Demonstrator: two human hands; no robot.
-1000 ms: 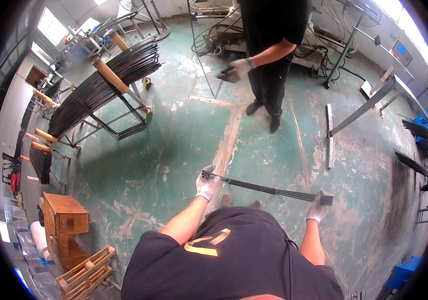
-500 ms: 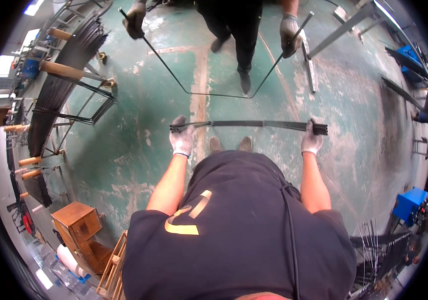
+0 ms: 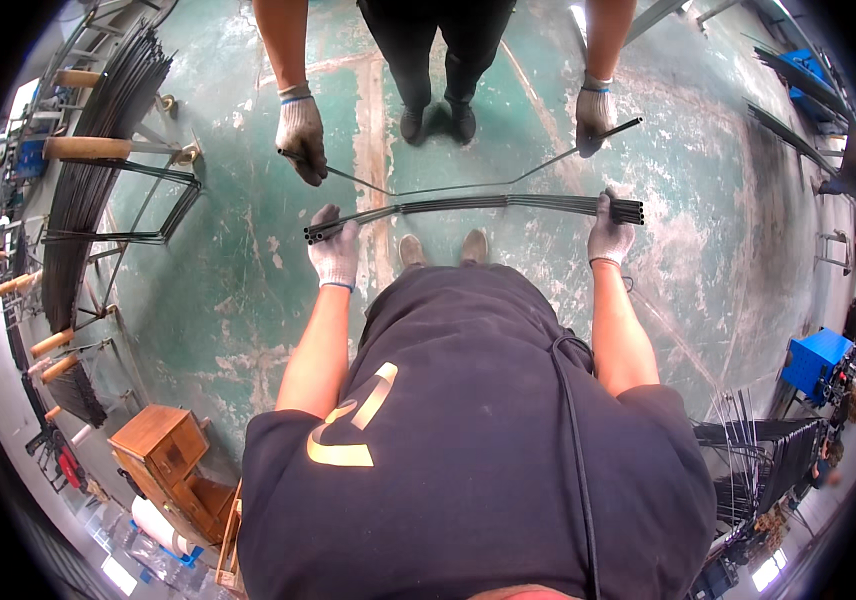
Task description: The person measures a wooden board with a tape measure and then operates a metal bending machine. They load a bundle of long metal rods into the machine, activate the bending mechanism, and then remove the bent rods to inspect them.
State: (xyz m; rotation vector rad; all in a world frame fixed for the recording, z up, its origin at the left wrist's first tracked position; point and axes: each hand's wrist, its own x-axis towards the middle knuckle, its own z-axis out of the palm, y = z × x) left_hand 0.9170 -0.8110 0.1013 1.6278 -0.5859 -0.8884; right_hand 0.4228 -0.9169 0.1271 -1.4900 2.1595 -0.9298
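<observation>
A bundle of bent black metal tubes [image 3: 455,203] spans the space in front of me, its open tube ends showing at both sides. My gloved left hand [image 3: 334,250] is closed round its left end, and my gloved right hand [image 3: 610,232] grips the right end. Just beyond it, a co-worker holds one more bent black tube [image 3: 468,188] of like shape. One gloved hand of that person [image 3: 301,138] is on its left arm and the other [image 3: 595,117] on its right arm. A narrow gap seems to part this tube from my bundle.
On the left, a rack with wooden rollers [image 3: 88,148] carries many black tubes [image 3: 98,170]. A wooden cabinet [image 3: 160,442] stands at lower left. Blue equipment [image 3: 816,362] is at right, near dark hanging rods [image 3: 788,455]. The co-worker's shoes [image 3: 438,124] are on the worn green floor [image 3: 238,290].
The co-worker has stepped closer and lowered the single tube from a steep U toward my bundle. My hands have moved forward a little, still gripping the bundle.
</observation>
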